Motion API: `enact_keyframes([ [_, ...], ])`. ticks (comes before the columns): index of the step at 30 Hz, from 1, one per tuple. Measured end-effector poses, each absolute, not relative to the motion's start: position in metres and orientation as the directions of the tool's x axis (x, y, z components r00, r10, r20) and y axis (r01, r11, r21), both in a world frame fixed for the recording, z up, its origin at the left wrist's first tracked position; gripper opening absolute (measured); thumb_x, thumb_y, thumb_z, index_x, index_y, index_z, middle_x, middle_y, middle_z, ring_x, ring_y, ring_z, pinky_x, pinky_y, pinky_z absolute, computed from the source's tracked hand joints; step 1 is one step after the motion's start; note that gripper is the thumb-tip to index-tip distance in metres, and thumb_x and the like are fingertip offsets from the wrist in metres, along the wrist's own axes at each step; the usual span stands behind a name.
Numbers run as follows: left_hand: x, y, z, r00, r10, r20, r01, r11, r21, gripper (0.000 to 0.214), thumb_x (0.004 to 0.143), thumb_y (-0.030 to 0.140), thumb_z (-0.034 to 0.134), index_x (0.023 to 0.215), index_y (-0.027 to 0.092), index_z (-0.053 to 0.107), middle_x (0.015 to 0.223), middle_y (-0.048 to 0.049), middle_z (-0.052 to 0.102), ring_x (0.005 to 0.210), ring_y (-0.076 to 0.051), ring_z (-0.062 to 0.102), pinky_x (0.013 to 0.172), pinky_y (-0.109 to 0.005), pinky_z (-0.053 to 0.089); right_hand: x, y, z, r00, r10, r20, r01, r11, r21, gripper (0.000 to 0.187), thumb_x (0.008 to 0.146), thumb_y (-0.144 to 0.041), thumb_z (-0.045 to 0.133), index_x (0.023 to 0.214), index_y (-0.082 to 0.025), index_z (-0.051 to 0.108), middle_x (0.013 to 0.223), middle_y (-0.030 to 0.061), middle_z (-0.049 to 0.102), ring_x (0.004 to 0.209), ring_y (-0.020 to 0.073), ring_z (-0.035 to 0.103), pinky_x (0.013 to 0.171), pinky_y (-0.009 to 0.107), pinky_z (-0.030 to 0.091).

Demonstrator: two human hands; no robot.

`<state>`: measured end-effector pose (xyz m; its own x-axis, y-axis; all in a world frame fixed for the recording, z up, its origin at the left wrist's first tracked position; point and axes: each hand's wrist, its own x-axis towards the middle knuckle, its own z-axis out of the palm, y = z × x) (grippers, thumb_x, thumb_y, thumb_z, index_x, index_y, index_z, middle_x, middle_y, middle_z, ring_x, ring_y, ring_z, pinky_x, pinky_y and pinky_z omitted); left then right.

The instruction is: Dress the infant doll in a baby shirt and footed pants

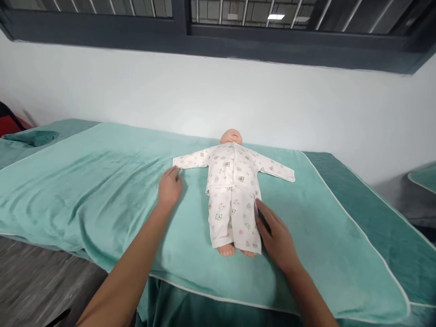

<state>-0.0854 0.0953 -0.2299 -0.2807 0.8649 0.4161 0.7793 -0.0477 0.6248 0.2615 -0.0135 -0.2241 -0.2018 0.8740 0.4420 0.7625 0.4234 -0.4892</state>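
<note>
A baby doll (231,136) lies on its back on a light green blanket (136,145), its head toward the wall. It wears a white printed long-sleeved shirt (226,165) and matching trousers (220,215). Both sleeves are spread out sideways, with no doll hands showing at the cuffs. Bare feet (226,250) stick out below the trouser legs. My left hand (170,186) rests by the left-hand cuff, fingertips at its lower edge. Beside the right-hand trouser leg is my right hand (276,238), fingers apart and fingertips against the cloth.
Darker green bedding (371,218) shows under the blanket at the right and front. A white wall (136,91) rises directly behind the bed, below a dark window frame (184,41). Wooden flooring (37,272) is visible at lower left. A red and black item (10,125) sits at far left.
</note>
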Motion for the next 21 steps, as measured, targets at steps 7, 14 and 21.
enact_keyframes([
  [7,-0.013,-0.060,-0.252,0.027,0.902,0.431,0.528,-0.378,0.760,0.040,0.091,0.021,0.052,0.128,0.031,0.061,0.128,-0.0061,0.063,0.122,-0.023,0.058,0.107,-0.044,0.046,0.240,-0.118,-0.246,-0.118,0.890,0.440,0.709,0.386,-0.590,0.046,0.097,-0.026,0.054,0.142,-0.031,0.047,0.137,0.0095,0.061,0.127,0.0278,0.057,0.107,0.057,0.046],
  [14,0.029,-0.094,-0.252,-0.055,0.880,0.471,0.560,-0.364,0.745,0.038,0.086,0.030,0.069,0.123,0.030,0.064,0.112,-0.0079,0.058,0.107,-0.024,0.060,0.096,-0.044,0.050,0.205,-0.107,-0.218,-0.198,0.825,0.529,0.761,0.470,-0.447,0.043,0.093,-0.019,0.056,0.135,-0.027,0.050,0.145,0.0131,0.049,0.136,0.0301,0.046,0.105,0.054,0.048],
  [21,0.028,-0.091,-0.242,0.009,0.810,0.586,0.711,-0.417,0.566,0.033,0.090,0.022,0.059,0.122,0.025,0.063,0.109,-0.0095,0.058,0.101,-0.024,0.060,0.088,-0.040,0.053,0.181,-0.069,-0.197,-0.297,0.807,0.511,0.826,0.486,-0.287,0.009,0.089,-0.015,0.059,0.094,-0.022,0.060,0.139,0.0112,0.056,0.135,0.0331,0.045,0.107,0.057,0.042],
])
